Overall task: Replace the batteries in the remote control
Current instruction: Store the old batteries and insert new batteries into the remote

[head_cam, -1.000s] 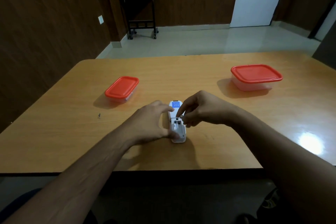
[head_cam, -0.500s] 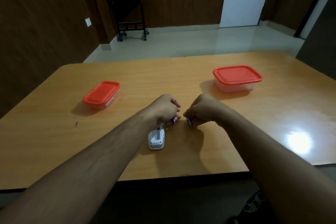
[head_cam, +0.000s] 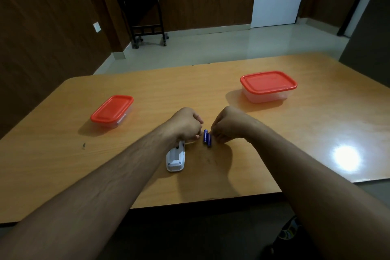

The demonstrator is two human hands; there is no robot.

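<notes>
The white remote control [head_cam: 175,157] lies on the bench [head_cam: 295,133], compartment up. Just right of it two blue batteries [head_cam: 207,138] lie side by side, probably old ones parked clear. The right hand [head_cam: 226,125] pinches them; the left hand [head_cam: 185,125] curls over the remote's far end, its grip unclear.

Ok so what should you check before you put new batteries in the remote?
1. Old batteries out of the remote: ok, two blue batteries lie side by side on the table.
2. Battery bay open and facing up: ok, its empty slot shows.
3. Remote held steady: cannot tell, the left hand covers its far end.
4. Right hand free: cannot tell, its curled fingers sit right at the batteries.
5. New batteries ready: cannot tell, none show; both red-lidded boxes, left and right, are closed.
6. Battery cover nearby: cannot tell, it may be under the left hand.
</notes>
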